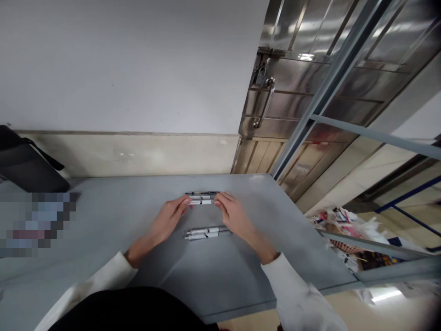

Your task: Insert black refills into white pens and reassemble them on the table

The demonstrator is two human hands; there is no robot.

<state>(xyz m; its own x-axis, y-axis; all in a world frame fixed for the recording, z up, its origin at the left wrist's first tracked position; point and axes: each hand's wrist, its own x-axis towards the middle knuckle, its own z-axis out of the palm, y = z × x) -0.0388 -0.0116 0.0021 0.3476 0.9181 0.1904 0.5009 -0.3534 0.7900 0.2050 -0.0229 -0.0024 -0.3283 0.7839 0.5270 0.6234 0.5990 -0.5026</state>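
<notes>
Both hands are over the middle of the grey table, closed on the two ends of a white pen (201, 202). My left hand (171, 214) pinches its left end, and my right hand (233, 212) has the right end. Just beyond it lies another white pen (203, 197), close alongside. A dark pen (200, 192) is farther back, parallel to these. Nearer to me, a small group of white and grey pens (206, 233) rests on the table, its right end close to my right wrist. My fingers cover the ends of the held pen.
The grey table (113, 211) meets a wall (144, 154) at the back. A black case (31, 161) with a strap stands at the left, near a blurred-out item (44, 220). A metal frame post (310, 115) rises at the right corner, before a padlocked steel door (289, 78).
</notes>
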